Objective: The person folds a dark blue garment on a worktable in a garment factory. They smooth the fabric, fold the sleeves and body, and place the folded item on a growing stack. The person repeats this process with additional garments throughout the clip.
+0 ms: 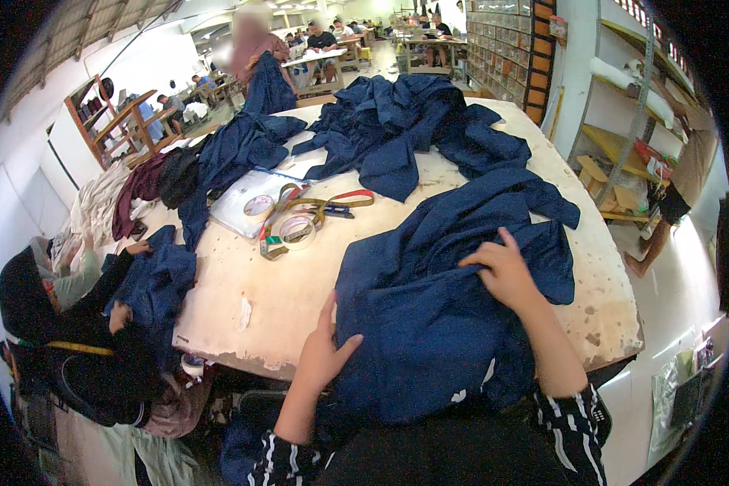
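Observation:
A dark blue garment (429, 308) lies spread over the near edge of a worn pale table (267, 275). My left hand (326, 348) rests flat on the garment's left edge, fingers apart. My right hand (504, 267) presses on the cloth further right, its fingers pinching a fold of the fabric. Both forearms come up from the lower edge in black sleeves with white stripes.
More dark blue garments (405, 130) are piled at the table's far side. Tape rolls (296, 231) and a measuring tape (332, 202) lie left of centre by a clear plastic sheet (243, 198). A seated person in black (73, 340) handles blue cloth at the left. Shelving (624, 138) stands right.

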Available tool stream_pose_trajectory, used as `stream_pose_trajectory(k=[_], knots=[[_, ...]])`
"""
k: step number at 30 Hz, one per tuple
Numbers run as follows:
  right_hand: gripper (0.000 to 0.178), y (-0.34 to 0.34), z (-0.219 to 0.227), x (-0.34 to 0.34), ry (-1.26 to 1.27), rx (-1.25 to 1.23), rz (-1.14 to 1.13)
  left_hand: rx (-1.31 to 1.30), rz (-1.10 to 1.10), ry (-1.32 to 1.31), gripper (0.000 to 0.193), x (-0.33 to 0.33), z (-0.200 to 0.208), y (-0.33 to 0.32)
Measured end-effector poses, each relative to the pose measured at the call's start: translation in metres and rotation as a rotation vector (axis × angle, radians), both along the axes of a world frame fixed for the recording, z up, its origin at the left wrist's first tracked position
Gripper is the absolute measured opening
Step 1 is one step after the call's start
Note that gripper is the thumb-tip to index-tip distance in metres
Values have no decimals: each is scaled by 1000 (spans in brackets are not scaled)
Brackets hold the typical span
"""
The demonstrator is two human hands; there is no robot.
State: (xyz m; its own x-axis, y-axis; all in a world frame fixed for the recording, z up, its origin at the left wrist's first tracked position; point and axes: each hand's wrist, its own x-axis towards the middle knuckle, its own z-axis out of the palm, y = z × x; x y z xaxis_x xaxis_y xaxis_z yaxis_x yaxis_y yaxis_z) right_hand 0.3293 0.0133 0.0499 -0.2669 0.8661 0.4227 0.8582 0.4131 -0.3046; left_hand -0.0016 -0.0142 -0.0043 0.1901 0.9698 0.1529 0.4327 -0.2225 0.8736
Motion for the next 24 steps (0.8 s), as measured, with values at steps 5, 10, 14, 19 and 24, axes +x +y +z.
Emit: stream_pose_trajectory(k=[5, 10, 14, 19, 24], knots=[[34, -80, 23, 24, 42, 106, -187, 461, -41, 251, 36, 13, 36, -12], [30, -108, 1, 39, -1, 228, -338, 737, -11, 270, 17, 30, 39, -10], [25, -96, -9, 35, -35, -15, -425, 729, -33, 260, 17, 44, 38, -6], [27, -97, 10, 7, -12, -36, -399, 710, -10, 316, 17, 42, 41, -11], [40, -80, 23, -59, 67, -83, 192, 725, -57, 306, 19, 46, 39, -20]])
